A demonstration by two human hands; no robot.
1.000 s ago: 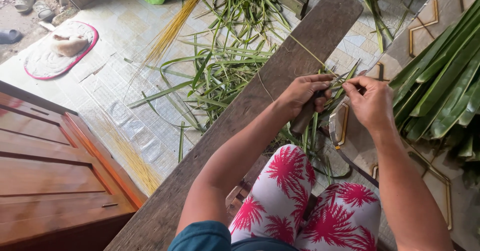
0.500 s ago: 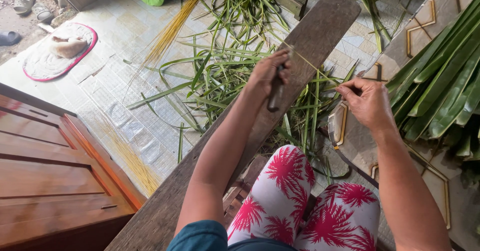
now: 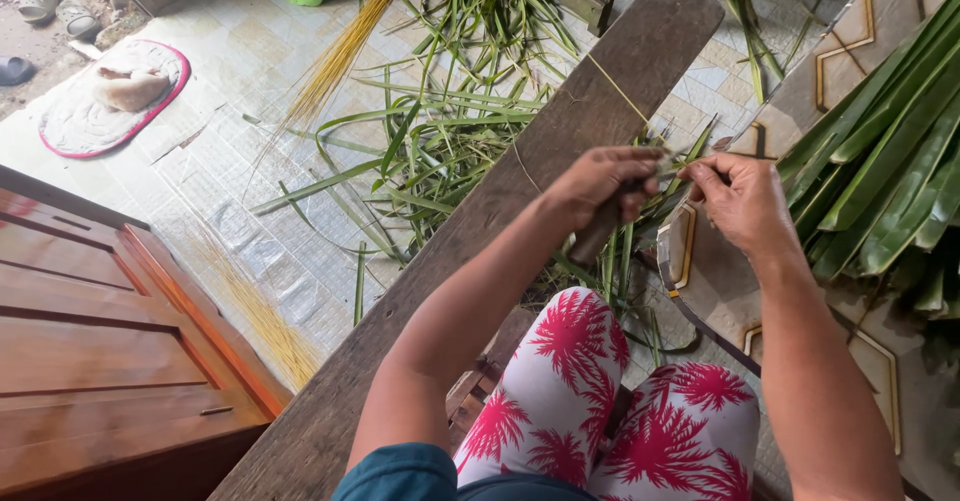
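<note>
Gripping knife [image 3: 603, 227], pinching leaf rib [image 3: 622, 94], plank edge [image 3: 560, 151]

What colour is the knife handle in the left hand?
Brown wood, seen in the head view: knife handle in left hand.

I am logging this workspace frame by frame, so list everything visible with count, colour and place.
wooden plank: one, brown, running diagonally from bottom left to top centre
leaf midrib: one, yellow, stretched over the plank from the hands
knife: one, brown handle, in left hand
green leaf strips: many, on tiled floor left of plank
broad leaves: stack, green, right edge
yellow midrib bundles: two, on floor, top centre and lower left
mat: one, pale with red border, top left
wooden cabinet: brown, bottom left
left hand: gripping knife
right hand: pinching midrib
</note>
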